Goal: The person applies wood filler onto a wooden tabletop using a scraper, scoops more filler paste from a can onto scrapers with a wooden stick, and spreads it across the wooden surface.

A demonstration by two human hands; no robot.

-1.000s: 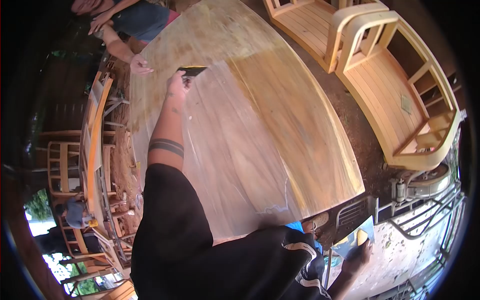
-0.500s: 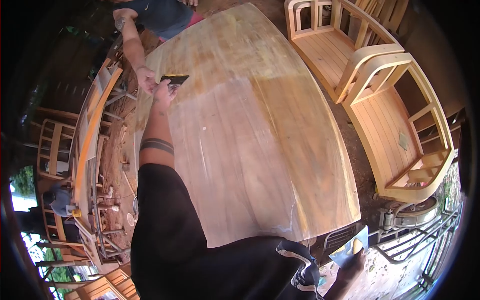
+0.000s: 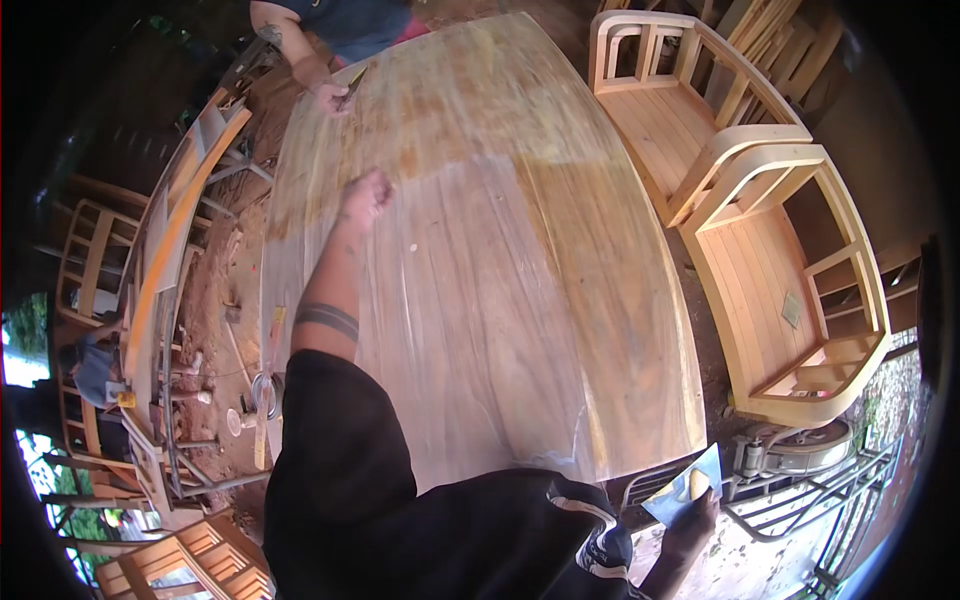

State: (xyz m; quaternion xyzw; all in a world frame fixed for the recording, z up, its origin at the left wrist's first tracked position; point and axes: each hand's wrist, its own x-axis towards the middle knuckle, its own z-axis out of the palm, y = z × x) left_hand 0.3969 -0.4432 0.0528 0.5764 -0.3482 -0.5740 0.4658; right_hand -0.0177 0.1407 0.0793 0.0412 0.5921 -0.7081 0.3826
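Observation:
My left hand [image 3: 370, 195], its fingers curled in and slightly blurred, is over the pale, smeared part of a large wooden tabletop [image 3: 480, 290]. Nothing shows in it. Beyond it, at the tabletop's far left edge, a co-worker's hand [image 3: 330, 98] holds a thin dark scraper [image 3: 353, 84] with a yellowish edge. At the lower right my right hand [image 3: 704, 512] grips a light blue board [image 3: 682, 500] that bears a lump of pale yellow paste [image 3: 697, 484]. That board is beside the tabletop's near right corner.
Two wooden bench frames [image 3: 745, 300] stand along the right. A metal rack [image 3: 820, 500] is at the lower right. Long curved boards [image 3: 170, 250] lie on stands at the left, with another person [image 3: 92, 375] beyond them. A coil of wire [image 3: 265, 392] hangs near the tabletop's left edge.
The scraper that was in my left hand is now in the co-worker's hand, farther away. My left hand has come apart from that hand and moved back to the right.

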